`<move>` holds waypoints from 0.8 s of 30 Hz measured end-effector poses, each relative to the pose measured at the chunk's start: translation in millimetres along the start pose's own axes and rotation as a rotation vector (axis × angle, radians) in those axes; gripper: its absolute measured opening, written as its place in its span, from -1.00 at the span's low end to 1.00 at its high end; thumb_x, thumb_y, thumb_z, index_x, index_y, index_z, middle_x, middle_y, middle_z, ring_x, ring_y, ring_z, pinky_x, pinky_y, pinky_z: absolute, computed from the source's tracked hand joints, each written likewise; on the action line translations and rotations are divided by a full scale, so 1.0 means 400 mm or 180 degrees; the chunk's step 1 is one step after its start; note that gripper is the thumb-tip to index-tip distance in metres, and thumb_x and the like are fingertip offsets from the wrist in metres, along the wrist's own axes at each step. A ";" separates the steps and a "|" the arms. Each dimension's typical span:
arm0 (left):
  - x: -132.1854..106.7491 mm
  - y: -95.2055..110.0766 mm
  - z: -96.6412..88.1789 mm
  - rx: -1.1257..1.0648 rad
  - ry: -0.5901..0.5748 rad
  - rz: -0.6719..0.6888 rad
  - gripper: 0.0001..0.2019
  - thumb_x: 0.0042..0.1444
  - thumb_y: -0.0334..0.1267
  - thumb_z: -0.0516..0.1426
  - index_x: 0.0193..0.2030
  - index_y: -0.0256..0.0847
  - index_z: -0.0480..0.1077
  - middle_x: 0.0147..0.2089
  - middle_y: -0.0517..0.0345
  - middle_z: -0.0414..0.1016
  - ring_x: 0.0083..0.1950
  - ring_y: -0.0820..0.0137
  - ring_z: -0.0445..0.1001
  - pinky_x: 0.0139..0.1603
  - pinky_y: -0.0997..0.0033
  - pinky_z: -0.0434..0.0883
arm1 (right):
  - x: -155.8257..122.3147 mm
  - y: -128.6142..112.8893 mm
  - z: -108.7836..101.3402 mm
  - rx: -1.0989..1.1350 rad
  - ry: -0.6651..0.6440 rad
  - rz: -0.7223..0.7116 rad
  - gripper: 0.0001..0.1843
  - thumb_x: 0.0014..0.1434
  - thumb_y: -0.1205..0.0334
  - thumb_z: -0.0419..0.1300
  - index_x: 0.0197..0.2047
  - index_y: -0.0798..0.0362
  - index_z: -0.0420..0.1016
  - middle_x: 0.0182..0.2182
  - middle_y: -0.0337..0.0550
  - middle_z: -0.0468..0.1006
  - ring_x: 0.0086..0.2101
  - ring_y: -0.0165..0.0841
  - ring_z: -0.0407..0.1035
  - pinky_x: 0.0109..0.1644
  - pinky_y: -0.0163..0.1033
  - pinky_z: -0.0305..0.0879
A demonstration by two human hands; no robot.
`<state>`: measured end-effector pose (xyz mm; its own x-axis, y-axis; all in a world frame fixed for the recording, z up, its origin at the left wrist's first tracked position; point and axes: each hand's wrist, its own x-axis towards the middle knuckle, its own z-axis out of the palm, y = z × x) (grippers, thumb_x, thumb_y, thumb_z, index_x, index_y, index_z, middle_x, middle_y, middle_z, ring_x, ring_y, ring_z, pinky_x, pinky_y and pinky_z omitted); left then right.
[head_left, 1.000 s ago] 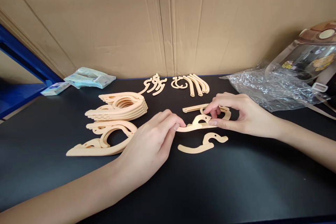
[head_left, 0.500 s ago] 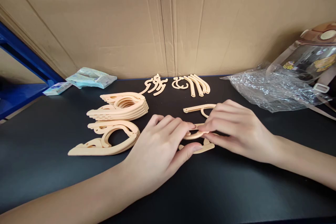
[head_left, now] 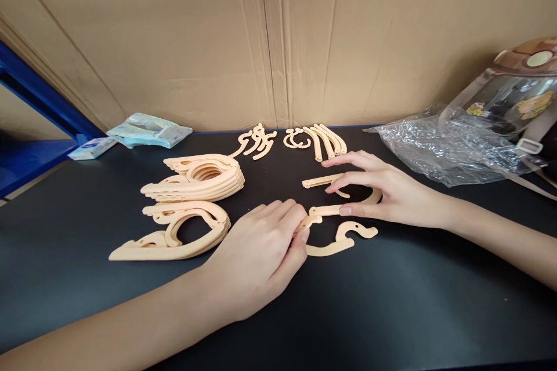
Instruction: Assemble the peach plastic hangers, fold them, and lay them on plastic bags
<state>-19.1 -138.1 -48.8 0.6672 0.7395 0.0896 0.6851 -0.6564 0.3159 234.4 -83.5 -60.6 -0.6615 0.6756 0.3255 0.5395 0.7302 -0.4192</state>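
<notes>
Head view: left hand (head_left: 259, 248) has its grip clamped on a beige piece (head_left: 311, 221) mid-table (head_left: 391, 307), long axis slanting slightly away, free end pointing right; right hand (head_left: 387, 188), fingers parted, thumbs a curved frame (head_left: 326, 210) pointing left.

Looking like smooth, matt plastic on the beige stack (head_left: 198, 190) and curved piece (head_left: 333, 250); showing a faint sheen on the black desk (head_left: 391, 301). Glinting as crinkled, glossy film on the clear bag (head_left: 424, 148); looking matt on the brown cardboard (head_left: 174, 40).
</notes>
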 end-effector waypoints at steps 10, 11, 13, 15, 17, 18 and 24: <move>0.001 0.001 0.007 -0.0159 0.0117 -0.0506 -0.84 0.25 -0.33 -0.11 -0.39 -0.13 0.08 -0.46 0.27 0.25 -0.47 0.38 0.27 -0.46 0.39 0.09 | 0.005 -0.009 0.007 0.1326 -0.0508 0.0474 -0.81 0.17 -0.01 0.29 -0.20 -0.15 0.64 0.28 -0.18 0.33 0.29 -0.12 0.15 0.32 0.16 0.14; 0.001 0.002 0.007 -0.0168 0.0112 -0.0531 -0.84 0.25 -0.33 -0.10 -0.38 -0.12 0.07 -0.45 0.27 0.26 -0.47 0.38 0.28 -0.46 0.39 0.09 | 0.005 -0.009 0.006 0.1444 -0.0505 0.0503 -0.82 0.16 0.00 0.31 -0.20 -0.16 0.65 0.28 -0.19 0.32 0.29 -0.11 0.15 0.33 0.16 0.13; 0.001 0.005 0.005 -0.0183 0.0069 -0.0572 -0.84 0.26 -0.31 -0.12 -0.38 -0.11 0.04 -0.45 0.27 0.26 -0.48 0.37 0.29 -0.48 0.40 0.09 | 0.005 -0.010 0.004 0.1584 -0.0548 0.0529 -0.83 0.14 0.02 0.34 -0.20 -0.18 0.66 0.29 -0.21 0.32 0.30 -0.12 0.14 0.35 0.14 0.11; 0.000 0.009 0.004 -0.0172 0.0012 -0.0572 -0.82 0.29 -0.29 -0.13 -0.38 -0.10 0.01 -0.47 0.29 0.26 -0.52 0.38 0.28 -0.51 0.41 0.08 | 0.005 -0.012 0.004 0.1648 -0.0590 0.0518 -0.85 0.12 0.06 0.36 -0.20 -0.19 0.67 0.29 -0.22 0.31 0.30 -0.15 0.13 0.37 0.10 0.08; -0.001 0.013 0.004 -0.0097 -0.0027 -0.0518 -0.79 0.31 -0.23 -0.11 -0.38 -0.09 -0.02 -0.50 0.31 0.25 -0.56 0.38 0.28 -0.54 0.42 0.05 | 0.005 -0.015 0.005 0.1688 -0.0605 0.0514 -0.85 0.12 0.07 0.36 -0.21 -0.19 0.67 0.29 -0.23 0.30 0.30 -0.16 0.14 0.37 0.08 0.08; -0.001 0.015 0.005 -0.0034 -0.0041 -0.0487 -0.77 0.32 -0.20 -0.10 -0.39 -0.08 -0.03 -0.51 0.32 0.25 -0.57 0.38 0.28 -0.55 0.42 0.04 | 0.005 -0.017 0.005 0.1709 -0.0604 0.0519 -0.85 0.12 0.07 0.36 -0.21 -0.19 0.67 0.29 -0.23 0.30 0.30 -0.15 0.14 0.36 0.08 0.10; 0.001 0.018 0.009 0.0319 -0.0194 -0.0454 -0.72 0.39 -0.17 -0.10 -0.38 -0.07 -0.04 -0.55 0.34 0.30 -0.60 0.35 0.36 -0.59 0.43 0.01 | 0.003 -0.030 0.005 0.1767 -0.0617 0.0516 -0.84 0.10 0.09 0.38 -0.20 -0.21 0.69 0.29 -0.20 0.30 0.29 -0.10 0.16 0.26 0.04 0.28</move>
<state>-12.7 -143.1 -49.8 0.5755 0.8178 -0.0078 0.7978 -0.5592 0.2253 226.0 -91.7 -57.0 -0.7046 0.7048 0.0823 0.3235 0.4223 -0.8467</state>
